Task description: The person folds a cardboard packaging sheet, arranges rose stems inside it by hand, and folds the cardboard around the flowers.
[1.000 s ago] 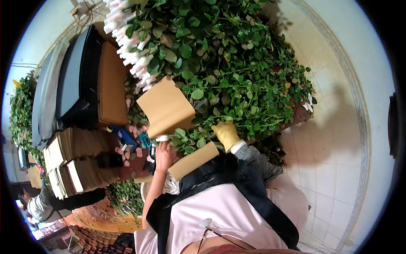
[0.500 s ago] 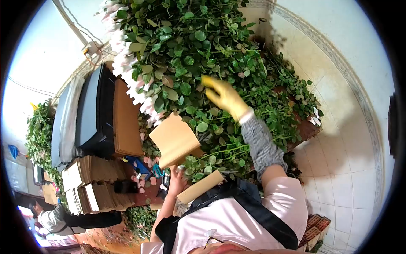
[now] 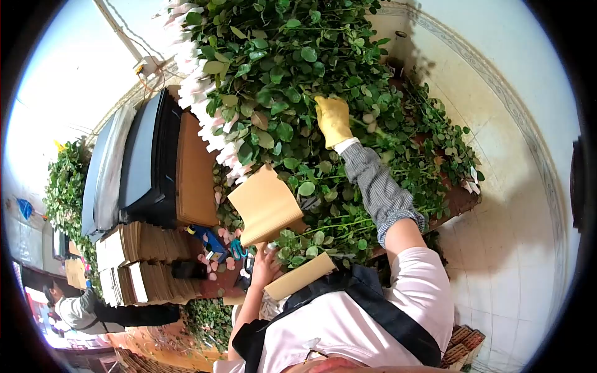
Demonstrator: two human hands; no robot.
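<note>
My right hand (image 3: 334, 121), in a yellow glove with a grey knitted sleeve behind it, is over the big heap of leafy rose stems (image 3: 273, 74). Its fingers are closed on a rose stem, and a blurred green length of it shows to the right. White sleeved flower heads (image 3: 208, 118) line the heap's left side. Lower down, my bare left hand (image 3: 265, 268) is closed at the bottom edge of a folded sheet of brown kraft paper (image 3: 264, 208), with white tape on one finger. Leaves lie against this hand, and its fingertips are partly hidden.
A brown paper roll (image 3: 300, 276) lies near my waist. To the left are stacked brown cardboard pieces (image 3: 146, 248), dark blue sheets (image 3: 143, 155), teal scissors (image 3: 238, 250), a blue tool (image 3: 208, 242) and scattered pink petals. Another person (image 3: 78, 311) stands at far left.
My gloved right hand has gone from spread fingers to closed around a stem, and its wrist has shifted up and left. My left hand stays by the paper. The whole view has shifted slightly.
</note>
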